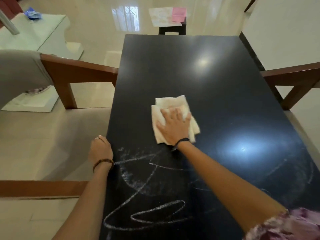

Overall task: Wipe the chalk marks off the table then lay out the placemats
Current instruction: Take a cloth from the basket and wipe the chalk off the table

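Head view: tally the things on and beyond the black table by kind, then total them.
Cloth under the right hand: 1
Black table: 1
Black stool beyond it: 1
Patterned mats on the stool: at least 1; the stack cannot be counted
Pink box: 1
Total: 5

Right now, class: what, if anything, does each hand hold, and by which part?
Neither hand grips anything. The right hand presses flat on the cloth's near half; the left hand rests at the table's left edge.
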